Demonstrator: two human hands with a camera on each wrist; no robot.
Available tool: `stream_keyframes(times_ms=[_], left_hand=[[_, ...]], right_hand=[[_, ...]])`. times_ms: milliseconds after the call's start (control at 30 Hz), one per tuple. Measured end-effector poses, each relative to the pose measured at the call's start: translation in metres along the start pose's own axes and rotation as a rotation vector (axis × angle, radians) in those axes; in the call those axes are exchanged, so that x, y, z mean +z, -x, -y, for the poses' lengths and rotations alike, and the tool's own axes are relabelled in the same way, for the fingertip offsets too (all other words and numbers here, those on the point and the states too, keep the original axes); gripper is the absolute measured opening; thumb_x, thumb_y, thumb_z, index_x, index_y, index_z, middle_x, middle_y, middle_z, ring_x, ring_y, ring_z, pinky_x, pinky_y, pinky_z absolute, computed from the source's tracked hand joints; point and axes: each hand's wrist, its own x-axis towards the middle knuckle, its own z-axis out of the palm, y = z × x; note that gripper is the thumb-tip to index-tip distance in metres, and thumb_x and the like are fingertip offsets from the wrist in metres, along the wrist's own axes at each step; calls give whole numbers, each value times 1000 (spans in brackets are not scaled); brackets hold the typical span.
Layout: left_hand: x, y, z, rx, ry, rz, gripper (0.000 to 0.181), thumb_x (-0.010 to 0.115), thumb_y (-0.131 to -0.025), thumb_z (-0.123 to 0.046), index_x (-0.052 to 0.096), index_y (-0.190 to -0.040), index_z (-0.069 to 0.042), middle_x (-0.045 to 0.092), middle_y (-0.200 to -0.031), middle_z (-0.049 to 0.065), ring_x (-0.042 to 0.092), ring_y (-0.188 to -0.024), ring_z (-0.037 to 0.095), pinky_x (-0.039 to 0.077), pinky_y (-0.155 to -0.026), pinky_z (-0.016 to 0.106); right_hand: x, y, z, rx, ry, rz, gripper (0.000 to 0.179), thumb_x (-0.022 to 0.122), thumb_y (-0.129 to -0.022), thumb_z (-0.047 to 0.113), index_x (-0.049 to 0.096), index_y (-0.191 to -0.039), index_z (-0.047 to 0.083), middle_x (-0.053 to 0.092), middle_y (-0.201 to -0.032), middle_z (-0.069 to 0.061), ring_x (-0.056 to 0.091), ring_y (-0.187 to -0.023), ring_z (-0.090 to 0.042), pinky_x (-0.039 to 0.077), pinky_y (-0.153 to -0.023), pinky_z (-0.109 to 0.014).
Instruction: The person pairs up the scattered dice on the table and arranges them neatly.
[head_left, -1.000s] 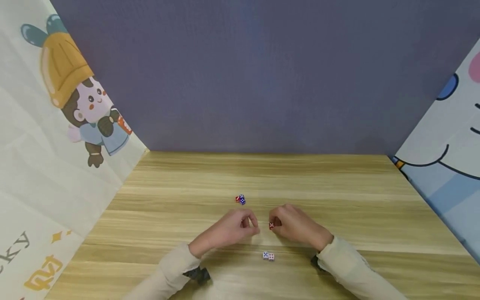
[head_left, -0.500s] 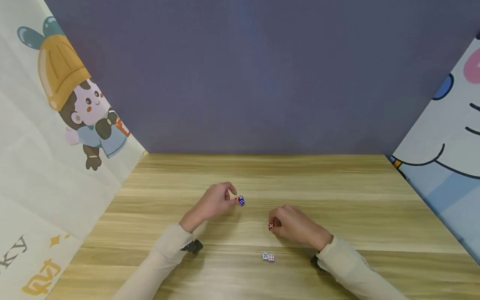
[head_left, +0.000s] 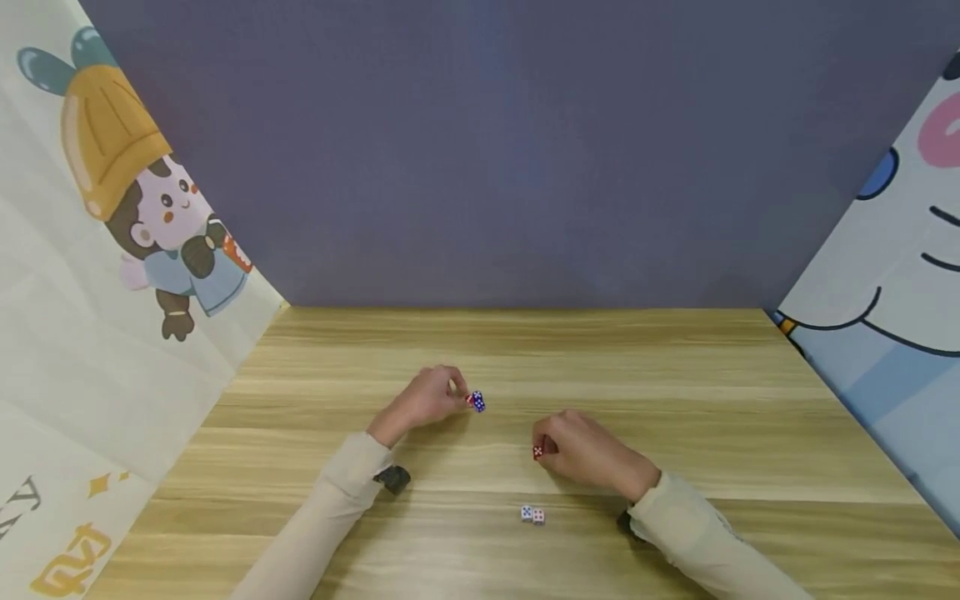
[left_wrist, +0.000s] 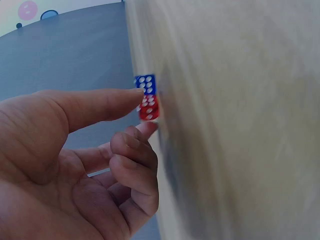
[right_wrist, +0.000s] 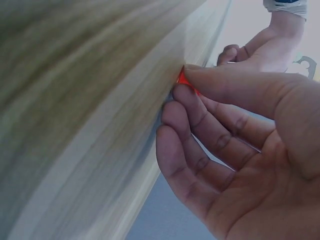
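Red die is probably light, hard, slick: grab opposite sides; right hand pinches it, left hand another red die.

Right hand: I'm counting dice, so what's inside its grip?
The right hand holds a red die; a white-dotted side shows, but the sides pressed by the fingers cannot be seen.

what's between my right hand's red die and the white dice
In the head view, only bare tabletop separates the red die from the white dice.
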Motion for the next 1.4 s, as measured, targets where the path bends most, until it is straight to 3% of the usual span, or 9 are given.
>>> stream_keyframes(times_ms=[133,567,1400], left_hand=[[6,-3,5,-7,28,9,15,79,-82,-8,66,-90,-5,54,-60,-5,43,-51,6,34,-48,21],[11,-3,9,82,60,52,13,72,-87,-3,62,-93,-5,60,-70,-1,43,-55,7,34,-50,22],[10,-2,11,73,97,44,14,74,-86,-3,61,-91,-3,59,-71,1,45,-58,8,36,-52,22]], right_hand=[[-1,-2,1,-2,6,-3,12,76,-82,3,70,-80,13,62,-71,9,52,-59,1,47,-55,-20],[1,2,1,8,11,-5,12,75,-83,3,69,-81,14,62,-71,10,52,-59,1,47,-55,-21],[1,1,0,9,29,-8,13,76,-82,4,69,-79,15,59,-68,13,51,-58,1,46,-53,-20]])
